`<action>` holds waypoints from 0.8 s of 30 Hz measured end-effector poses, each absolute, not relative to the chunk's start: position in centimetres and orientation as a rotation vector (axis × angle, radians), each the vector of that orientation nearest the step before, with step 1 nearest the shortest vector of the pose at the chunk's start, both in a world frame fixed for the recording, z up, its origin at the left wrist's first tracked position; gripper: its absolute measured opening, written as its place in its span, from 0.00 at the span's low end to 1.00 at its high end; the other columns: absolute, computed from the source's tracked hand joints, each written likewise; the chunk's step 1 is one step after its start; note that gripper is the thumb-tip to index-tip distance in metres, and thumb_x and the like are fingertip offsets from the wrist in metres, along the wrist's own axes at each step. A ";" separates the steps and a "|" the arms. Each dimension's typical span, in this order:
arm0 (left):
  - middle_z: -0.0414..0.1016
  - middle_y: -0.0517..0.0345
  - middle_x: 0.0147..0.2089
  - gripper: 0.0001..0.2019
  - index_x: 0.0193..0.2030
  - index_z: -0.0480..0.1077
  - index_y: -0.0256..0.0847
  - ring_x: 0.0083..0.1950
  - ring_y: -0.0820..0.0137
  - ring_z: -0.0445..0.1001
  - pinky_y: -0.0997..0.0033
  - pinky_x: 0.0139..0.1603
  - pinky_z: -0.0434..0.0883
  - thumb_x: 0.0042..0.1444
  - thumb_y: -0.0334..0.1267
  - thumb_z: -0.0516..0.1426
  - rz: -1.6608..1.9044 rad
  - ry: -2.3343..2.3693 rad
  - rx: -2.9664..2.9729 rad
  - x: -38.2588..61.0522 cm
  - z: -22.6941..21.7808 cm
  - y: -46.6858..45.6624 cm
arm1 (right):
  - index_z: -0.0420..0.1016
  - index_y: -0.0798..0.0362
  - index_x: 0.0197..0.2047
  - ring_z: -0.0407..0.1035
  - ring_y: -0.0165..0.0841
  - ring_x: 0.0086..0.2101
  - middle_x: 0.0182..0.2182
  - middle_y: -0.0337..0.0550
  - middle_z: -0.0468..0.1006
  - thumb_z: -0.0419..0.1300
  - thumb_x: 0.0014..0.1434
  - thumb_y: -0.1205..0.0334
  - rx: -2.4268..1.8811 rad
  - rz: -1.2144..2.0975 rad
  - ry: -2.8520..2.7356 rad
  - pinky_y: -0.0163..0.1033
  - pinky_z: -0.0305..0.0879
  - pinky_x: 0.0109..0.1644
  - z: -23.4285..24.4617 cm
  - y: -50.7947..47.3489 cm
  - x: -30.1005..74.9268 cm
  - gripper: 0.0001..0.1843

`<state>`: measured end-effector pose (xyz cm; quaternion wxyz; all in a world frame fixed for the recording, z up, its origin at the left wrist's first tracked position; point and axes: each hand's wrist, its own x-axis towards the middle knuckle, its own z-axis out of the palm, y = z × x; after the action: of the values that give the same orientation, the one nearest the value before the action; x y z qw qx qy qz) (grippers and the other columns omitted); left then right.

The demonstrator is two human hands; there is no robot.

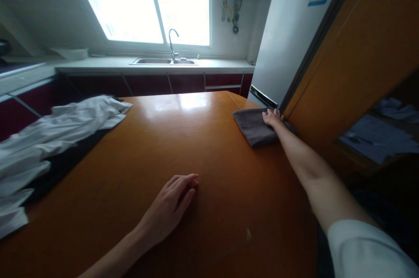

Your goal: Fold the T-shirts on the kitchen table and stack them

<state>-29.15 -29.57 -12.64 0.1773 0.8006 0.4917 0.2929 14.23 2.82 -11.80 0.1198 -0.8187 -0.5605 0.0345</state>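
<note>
A folded dark grey cloth lies at the far right of the wooden table. On top of it, near its right side, rests my right hand, fingers spread and the arm stretched out. Nothing is gripped in that hand. My left hand is over the near middle of the table, empty, its fingers lightly bent and the thumb apart from them. Whether the left hand touches the tabletop I cannot tell.
White garments and a dark cloth lie along the table's left side. Behind the table are a counter with a sink and tap. A fridge and a wooden cabinet border the right. Papers fill a shelf.
</note>
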 end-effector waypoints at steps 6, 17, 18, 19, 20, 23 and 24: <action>0.76 0.55 0.53 0.15 0.62 0.66 0.48 0.55 0.65 0.75 0.59 0.59 0.73 0.72 0.42 0.50 0.800 1.390 2.274 -29.2 -12.8 -29.7 | 0.52 0.53 0.75 0.35 0.55 0.73 0.75 0.61 0.45 0.45 0.68 0.38 -2.131 0.047 -1.924 0.67 0.36 0.71 -10.8 -0.4 6.2 0.41; 0.77 0.54 0.52 0.16 0.62 0.65 0.47 0.53 0.64 0.76 0.58 0.57 0.74 0.69 0.39 0.53 0.871 1.400 2.338 -29.2 -13.6 -29.3 | 0.46 0.42 0.77 0.36 0.64 0.71 0.76 0.55 0.40 0.46 0.68 0.40 -2.328 0.248 -1.958 0.71 0.38 0.68 -11.9 -2.6 2.3 0.39; 0.77 0.54 0.52 0.17 0.63 0.65 0.47 0.54 0.64 0.76 0.58 0.58 0.74 0.69 0.39 0.52 0.870 1.398 2.338 -29.2 -13.7 -29.3 | 0.46 0.42 0.77 0.36 0.64 0.71 0.76 0.55 0.40 0.46 0.68 0.40 -2.326 0.251 -1.962 0.71 0.39 0.68 -11.8 -2.4 2.6 0.39; 0.77 0.54 0.52 0.17 0.63 0.65 0.47 0.54 0.64 0.76 0.58 0.58 0.74 0.69 0.39 0.52 0.871 1.398 2.337 -29.2 -13.7 -29.2 | 0.46 0.42 0.77 0.36 0.64 0.71 0.76 0.54 0.40 0.46 0.68 0.39 -2.326 0.254 -1.967 0.71 0.39 0.68 -11.7 -2.3 2.9 0.39; 0.77 0.53 0.52 0.17 0.63 0.65 0.47 0.54 0.63 0.76 0.58 0.58 0.74 0.69 0.39 0.52 0.872 1.397 2.334 -29.2 -13.8 -29.2 | 0.46 0.42 0.77 0.36 0.64 0.72 0.76 0.54 0.40 0.45 0.68 0.39 -2.326 0.257 -1.973 0.71 0.39 0.68 -11.6 -2.3 3.2 0.39; 0.77 0.52 0.52 0.17 0.63 0.65 0.46 0.54 0.63 0.76 0.58 0.59 0.73 0.69 0.39 0.52 0.882 1.386 2.322 -29.2 -13.8 -29.2 | 0.46 0.43 0.77 0.36 0.62 0.72 0.76 0.55 0.40 0.45 0.68 0.39 -2.314 0.242 -1.989 0.70 0.39 0.69 -11.3 -2.7 3.4 0.39; 0.77 0.52 0.52 0.17 0.64 0.65 0.46 0.54 0.63 0.75 0.58 0.58 0.73 0.69 0.39 0.52 0.882 1.380 2.318 -29.2 -13.7 -29.2 | 0.46 0.45 0.77 0.35 0.61 0.72 0.76 0.56 0.40 0.45 0.68 0.39 -2.298 0.197 -1.997 0.70 0.37 0.69 -11.1 -3.0 3.2 0.40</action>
<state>-29.15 -29.24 -13.72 0.1512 0.8073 0.4808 0.3071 3.19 -3.00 -11.14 0.0453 -0.7525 -0.6539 0.0646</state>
